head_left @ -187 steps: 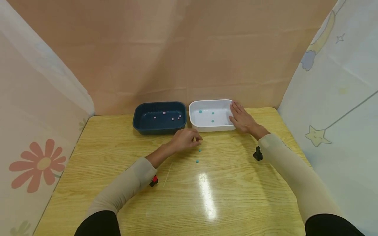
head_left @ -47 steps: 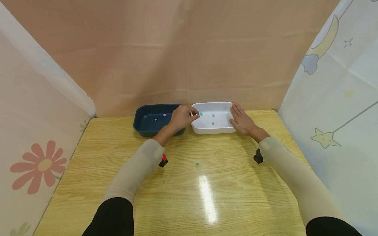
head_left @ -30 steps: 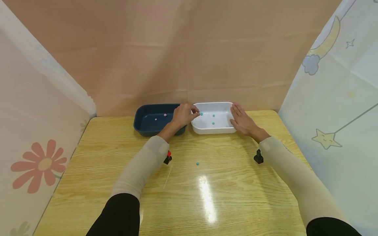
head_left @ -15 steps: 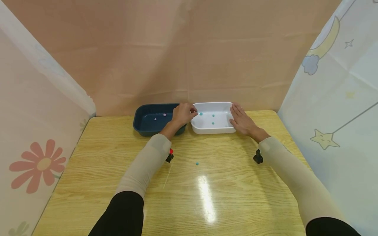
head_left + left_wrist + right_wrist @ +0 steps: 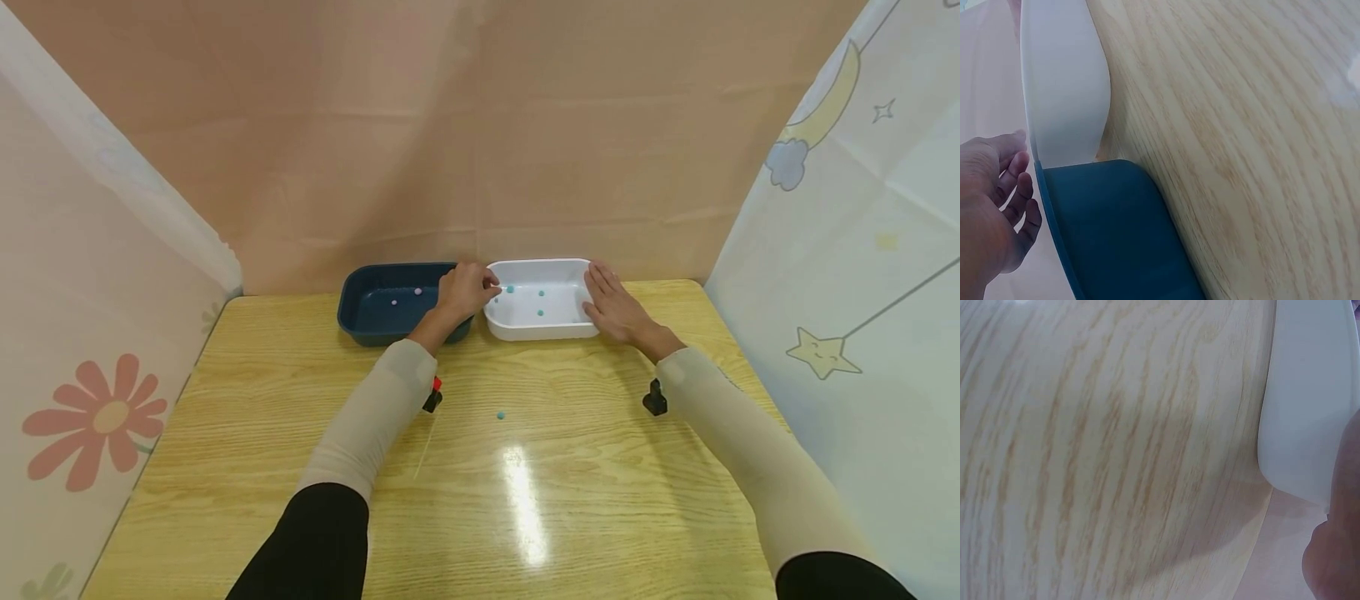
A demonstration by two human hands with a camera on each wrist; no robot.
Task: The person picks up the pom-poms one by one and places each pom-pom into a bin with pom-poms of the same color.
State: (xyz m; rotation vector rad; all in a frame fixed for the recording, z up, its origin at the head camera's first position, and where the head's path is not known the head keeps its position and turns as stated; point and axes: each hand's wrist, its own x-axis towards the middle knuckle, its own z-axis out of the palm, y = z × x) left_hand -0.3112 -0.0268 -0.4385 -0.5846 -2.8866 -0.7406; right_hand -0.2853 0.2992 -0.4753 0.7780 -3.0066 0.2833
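Observation:
My left hand [image 5: 461, 290] hovers over the left end of the white tray [image 5: 543, 333], its fingers loosely bent. In the left wrist view, nothing shows between the fingertips [image 5: 1019, 135] beside the rim. Just below the fingers, a small teal ball [image 5: 496, 300] lies in the tray. Several other teal balls [image 5: 541, 313] are spread over its floor. My right hand [image 5: 617, 304] rests with straight fingers on the tray's right end. One more teal ball [image 5: 501, 415] lies on the table in front.
A dark blue tray [image 5: 375, 340] stands against the white one, on its left. Two pink balls [image 5: 417, 292] show in it; my left hand and wrist cover its right part. Behind both trays rises a tan backdrop [image 5: 480, 167].
Six seconds ago the left hand was above the table near two teal balls. One of those left the table. Now a further teal ball shows in the white tray. The right hand stayed put.

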